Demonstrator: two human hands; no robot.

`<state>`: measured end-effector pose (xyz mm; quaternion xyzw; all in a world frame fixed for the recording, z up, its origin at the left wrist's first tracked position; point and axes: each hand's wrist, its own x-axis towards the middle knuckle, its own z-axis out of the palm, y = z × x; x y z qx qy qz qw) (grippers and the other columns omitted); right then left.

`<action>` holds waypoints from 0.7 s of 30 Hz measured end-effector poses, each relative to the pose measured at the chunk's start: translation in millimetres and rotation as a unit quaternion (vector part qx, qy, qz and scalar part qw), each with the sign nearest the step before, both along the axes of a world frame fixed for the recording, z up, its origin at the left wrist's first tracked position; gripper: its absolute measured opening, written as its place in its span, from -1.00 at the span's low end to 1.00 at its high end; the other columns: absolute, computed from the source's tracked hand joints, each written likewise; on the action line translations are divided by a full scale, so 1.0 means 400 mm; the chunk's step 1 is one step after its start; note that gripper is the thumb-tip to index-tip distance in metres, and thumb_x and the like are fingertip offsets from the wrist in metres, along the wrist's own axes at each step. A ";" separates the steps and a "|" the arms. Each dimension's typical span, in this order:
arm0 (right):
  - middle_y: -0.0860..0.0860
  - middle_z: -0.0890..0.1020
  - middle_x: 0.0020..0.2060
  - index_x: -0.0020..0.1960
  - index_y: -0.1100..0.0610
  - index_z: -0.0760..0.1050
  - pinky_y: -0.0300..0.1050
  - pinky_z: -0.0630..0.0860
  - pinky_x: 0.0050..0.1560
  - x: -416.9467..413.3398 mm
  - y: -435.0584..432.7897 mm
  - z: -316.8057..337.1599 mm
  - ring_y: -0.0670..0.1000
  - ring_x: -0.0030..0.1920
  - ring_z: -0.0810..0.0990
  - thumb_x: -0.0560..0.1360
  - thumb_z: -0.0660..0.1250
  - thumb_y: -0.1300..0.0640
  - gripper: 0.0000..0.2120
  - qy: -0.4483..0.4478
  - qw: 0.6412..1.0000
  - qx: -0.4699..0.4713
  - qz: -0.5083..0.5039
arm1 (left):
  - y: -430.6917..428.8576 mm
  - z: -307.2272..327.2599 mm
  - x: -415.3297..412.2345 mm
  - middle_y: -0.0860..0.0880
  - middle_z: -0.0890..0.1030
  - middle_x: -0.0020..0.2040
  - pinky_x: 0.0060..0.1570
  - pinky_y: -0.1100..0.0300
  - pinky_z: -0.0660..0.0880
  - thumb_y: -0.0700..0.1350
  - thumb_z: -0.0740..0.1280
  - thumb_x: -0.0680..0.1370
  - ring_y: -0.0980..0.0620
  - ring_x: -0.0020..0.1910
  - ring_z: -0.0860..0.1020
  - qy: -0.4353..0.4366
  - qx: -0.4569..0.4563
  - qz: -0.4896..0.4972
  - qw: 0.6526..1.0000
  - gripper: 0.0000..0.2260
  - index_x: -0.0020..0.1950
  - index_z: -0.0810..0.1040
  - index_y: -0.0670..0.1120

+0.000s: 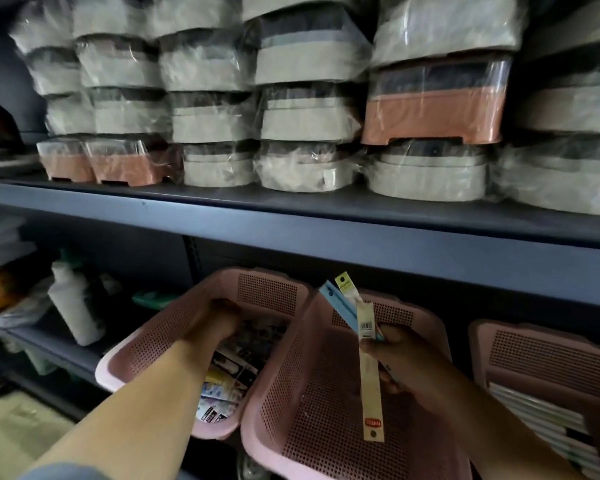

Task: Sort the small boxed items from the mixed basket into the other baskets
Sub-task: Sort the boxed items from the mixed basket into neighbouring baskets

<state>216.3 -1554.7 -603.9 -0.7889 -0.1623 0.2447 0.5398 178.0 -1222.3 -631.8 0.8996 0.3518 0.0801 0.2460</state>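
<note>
Three pink perforated baskets stand on the lower shelf. The left basket [174,327] holds several small boxed items [229,379]. My left hand [219,317] reaches down into it among the boxes; its fingers are blurred and partly hidden. The middle basket [309,403] shows only bare mesh. Above it my right hand [399,355] grips long narrow packs: a cream one [370,375] with a barcode, a blue one [336,303] and a yellow-tagged one [343,282]. The right basket [548,358] holds stacked flat packs [548,431].
A dark shelf board [326,230] runs just above the baskets and carries several plastic-wrapped stacks of beige and orange containers [215,98]. A white bottle [73,303] and loose goods stand on the lower shelf to the left.
</note>
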 end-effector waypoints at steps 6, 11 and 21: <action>0.08 0.58 -0.32 0.08 0.01 0.61 -0.10 0.44 -0.34 -0.005 0.044 0.014 0.02 -0.33 0.51 0.62 0.31 0.08 -0.89 0.007 1.000 0.019 0.010 | -0.019 0.019 -0.011 -0.08 0.66 -0.03 0.06 0.11 0.57 -0.06 0.31 0.69 0.02 -0.07 0.64 -0.016 -0.067 -0.056 0.996 -0.88 0.08 0.60 -0.07; 0.08 0.60 -0.31 0.08 0.11 0.61 -0.11 0.43 -0.35 -0.024 0.111 0.040 -0.01 -0.36 0.50 0.61 0.33 0.15 -0.90 0.059 0.991 0.116 -0.015 | -0.197 0.115 -0.095 -0.04 0.76 -0.07 -0.04 0.15 0.61 -0.06 0.45 0.61 0.04 -0.09 0.71 -0.129 -0.249 -0.195 0.940 -0.89 0.03 0.75 -0.05; 0.01 0.62 -0.39 0.11 0.16 0.61 -0.16 0.41 -0.42 -0.059 0.184 0.055 -0.06 -0.45 0.51 0.58 0.37 0.22 -0.87 0.119 0.971 0.206 -0.032 | -0.281 0.107 -0.126 0.07 0.72 -0.08 -0.02 0.20 0.62 -0.11 0.55 0.51 0.20 -0.11 0.68 -0.158 -0.147 -0.239 0.947 -0.83 0.06 0.64 0.01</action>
